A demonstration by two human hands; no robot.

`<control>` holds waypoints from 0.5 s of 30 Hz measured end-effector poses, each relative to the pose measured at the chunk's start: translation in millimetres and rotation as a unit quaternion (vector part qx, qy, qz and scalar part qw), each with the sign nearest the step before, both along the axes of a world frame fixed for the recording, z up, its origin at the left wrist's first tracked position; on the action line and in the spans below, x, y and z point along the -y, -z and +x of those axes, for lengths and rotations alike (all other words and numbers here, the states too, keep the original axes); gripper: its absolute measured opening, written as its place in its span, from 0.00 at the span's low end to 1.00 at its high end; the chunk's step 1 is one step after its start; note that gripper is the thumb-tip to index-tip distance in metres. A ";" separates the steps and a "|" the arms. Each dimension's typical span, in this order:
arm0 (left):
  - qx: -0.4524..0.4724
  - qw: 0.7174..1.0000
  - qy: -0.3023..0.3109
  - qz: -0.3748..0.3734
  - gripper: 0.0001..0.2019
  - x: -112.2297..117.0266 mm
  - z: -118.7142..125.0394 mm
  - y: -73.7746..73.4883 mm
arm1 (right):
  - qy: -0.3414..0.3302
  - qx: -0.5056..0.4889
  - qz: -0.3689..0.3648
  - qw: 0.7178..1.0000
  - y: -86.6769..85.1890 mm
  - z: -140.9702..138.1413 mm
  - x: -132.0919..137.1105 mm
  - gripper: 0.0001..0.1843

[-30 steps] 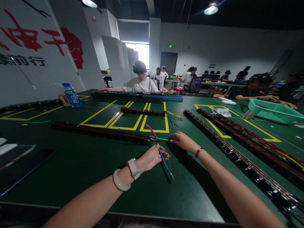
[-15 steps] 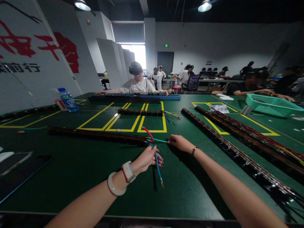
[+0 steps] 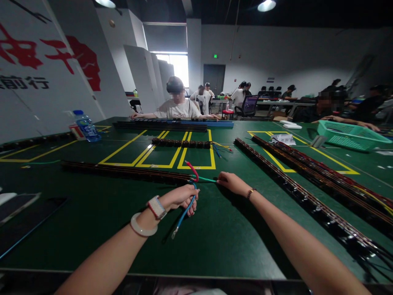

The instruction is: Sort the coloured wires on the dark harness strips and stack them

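**Left hand [image 3: 183, 197] pinching a blue cable [image 3: 186, 211], right hand [image 3: 231, 183] pinching a green wire [image 3: 206, 179], at the end of a long dark bar [image 3: 129, 172]**

The bar is lying just beyond the left hand, its long axis running leftward from there and slanting slightly away from the person. Its wired end is sitting just past the left fingertips, so the left hand is nearer; the green wire is stretching straight from that end to the right hand's fingertips. The left thumb and forefinger are gripping the blue cable close to the bar, the other fingers curling loosely.

The bar is looking slim and brownish-black, with thin strips running lengthwise; its material is hard to tell. The smooth, round blue cable is slanting down in front of the left hand, ending in a shiny metal lug [image 3: 174, 234]. A thicker red cable [image 3: 195, 171] is bending like a hook beyond the left fingertips. Beneath both hands, a smooth green table [image 3: 147, 254] is spreading. Right of the right hand, another long bar [image 3: 294, 187] is running diagonally, glinting in places.
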State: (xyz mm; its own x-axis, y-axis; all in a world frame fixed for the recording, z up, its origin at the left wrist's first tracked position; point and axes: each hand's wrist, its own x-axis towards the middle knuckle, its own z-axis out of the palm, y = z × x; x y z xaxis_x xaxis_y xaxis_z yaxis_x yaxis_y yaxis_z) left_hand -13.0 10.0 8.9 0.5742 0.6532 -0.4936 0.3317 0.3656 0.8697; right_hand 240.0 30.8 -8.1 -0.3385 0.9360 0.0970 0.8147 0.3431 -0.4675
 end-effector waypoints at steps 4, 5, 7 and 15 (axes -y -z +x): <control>0.084 0.995 -0.025 -0.041 0.14 -0.7 3.3 -3.8 | -0.001 -0.042 -0.019 0.999 -2.6 3.4 -0.7 0.13; 0.107 0.993 -0.034 -0.046 0.14 -1.5 3.5 -4.2 | 0.001 -0.060 -0.020 0.998 -3.2 4.7 -1.2 0.14; 0.141 0.987 -0.058 -0.056 0.14 -3.2 4.0 -4.1 | 0.016 -0.089 -0.004 0.996 -4.0 6.5 -2.2 0.16; 0.252 0.953 -0.125 -0.118 0.10 1.9 12.8 4.7 | -0.001 -0.208 0.129 0.970 -14.7 -22.7 12.9 0.14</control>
State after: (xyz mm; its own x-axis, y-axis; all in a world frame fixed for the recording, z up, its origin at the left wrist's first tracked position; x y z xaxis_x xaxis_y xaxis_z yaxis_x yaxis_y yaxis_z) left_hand -0.2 8.1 4.2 0.6182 0.7057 -0.3462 -0.2282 0.5826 0.7800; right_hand 217.3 17.9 6.6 -0.2218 0.8613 0.4571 0.5730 0.4944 -0.6536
